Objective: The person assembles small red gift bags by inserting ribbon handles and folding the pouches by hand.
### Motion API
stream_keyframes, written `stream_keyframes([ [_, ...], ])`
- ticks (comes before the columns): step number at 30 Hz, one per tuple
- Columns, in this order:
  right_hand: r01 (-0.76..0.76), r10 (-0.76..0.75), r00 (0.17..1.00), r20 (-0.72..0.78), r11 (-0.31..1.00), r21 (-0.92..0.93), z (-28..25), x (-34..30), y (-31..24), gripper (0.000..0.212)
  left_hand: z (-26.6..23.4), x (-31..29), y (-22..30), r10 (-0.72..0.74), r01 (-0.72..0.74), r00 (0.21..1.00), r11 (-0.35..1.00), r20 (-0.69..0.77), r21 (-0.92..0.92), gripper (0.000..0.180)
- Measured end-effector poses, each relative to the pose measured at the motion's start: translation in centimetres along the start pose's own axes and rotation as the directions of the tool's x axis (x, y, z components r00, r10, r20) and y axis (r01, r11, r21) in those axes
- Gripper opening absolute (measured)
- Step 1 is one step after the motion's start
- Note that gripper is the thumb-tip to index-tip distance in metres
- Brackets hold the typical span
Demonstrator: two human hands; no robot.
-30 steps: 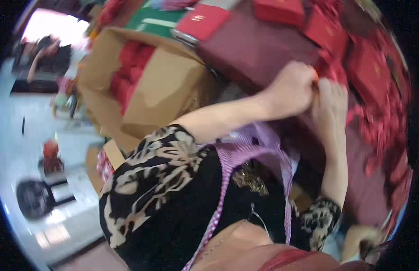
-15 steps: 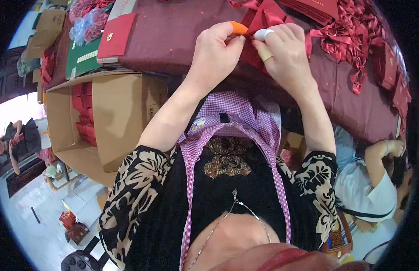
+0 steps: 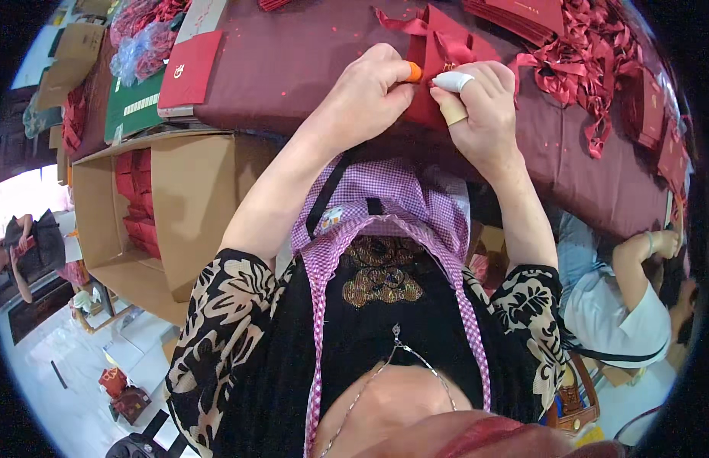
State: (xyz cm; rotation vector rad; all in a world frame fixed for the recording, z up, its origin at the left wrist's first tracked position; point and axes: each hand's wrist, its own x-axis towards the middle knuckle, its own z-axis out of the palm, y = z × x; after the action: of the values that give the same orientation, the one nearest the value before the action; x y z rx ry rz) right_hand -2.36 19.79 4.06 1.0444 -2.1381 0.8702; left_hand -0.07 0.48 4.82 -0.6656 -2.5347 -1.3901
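A red packet (image 3: 424, 113) with a loose red ribbon (image 3: 455, 52) on it lies at the near edge of the cloth-covered maroon tabletop (image 3: 293, 69), between the two bare hands of a worker in a checked purple apron (image 3: 385, 198). The left hand (image 3: 369, 91), its index finger capped in orange, and the right hand (image 3: 484, 107), wearing a white fingertip cover and a pale band, meet over the packet with thumbs and index fingers pinched on its near part; whether they grip the packet's wall or a thin strand is too small to tell. The step in hand appears to be fine finishing work on the ribboned packet, and the next move seems to call for a steady left pinch while the right fingers adjust the detail between them. Toward the tabletop's right edge spread tangled red ribbons (image 3: 553, 69), with a stack of red packets (image 3: 522, 19) just beyond. Toward the left edge, a red box (image 3: 188, 72) rests near a green box (image 3: 144, 103). Below the near edge, to the left, an open carton (image 3: 194, 206) holds more red pieces (image 3: 140, 202), while a co-worker in white (image 3: 621, 313) appears at right.
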Motion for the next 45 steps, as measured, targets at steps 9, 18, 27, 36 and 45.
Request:
stream_keyframes([
  [9, 0.017, -0.059, 0.937, 0.343, 0.992, 0.124, -5.3, 3.3, 1.2, 0.031, -0.6, -0.3, 0.6, 0.193, -0.193, 0.976, 0.981, 0.104, -0.014, 0.019],
  [18, 0.415, -0.524, 0.85, -0.045, 0.615, 0.671, -1.2, 5.7, 0.5, 0.004, -2.1, -0.9, 0.6, 0.211, -0.207, 0.934, 0.977, 0.288, -0.044, 0.013],
  [27, -0.03, -0.139, 0.849, 0.51, 0.951, 0.308, -4.3, 2.2, 1.0, 0.02, -2.4, -1.7, 0.0, 0.216, -0.172, 0.926, 0.971, 0.31, -0.165, 0.013],
  [36, 0.142, -0.099, 0.904, 0.415, 0.987, -0.072, -4.6, -0.4, 0.2, 0.029, -2.2, -1.8, 0.2, 0.213, -0.194, 0.947, 0.976, 0.242, -0.099, 0.011],
  [45, 0.059, -0.084, 0.983, 0.166, 0.987, 0.151, -3.4, -2.2, -1.8, 0.024, -1.3, -1.9, 0.8, 0.049, -0.046, 0.97, 0.999, 0.236, -0.017, 0.012],
])
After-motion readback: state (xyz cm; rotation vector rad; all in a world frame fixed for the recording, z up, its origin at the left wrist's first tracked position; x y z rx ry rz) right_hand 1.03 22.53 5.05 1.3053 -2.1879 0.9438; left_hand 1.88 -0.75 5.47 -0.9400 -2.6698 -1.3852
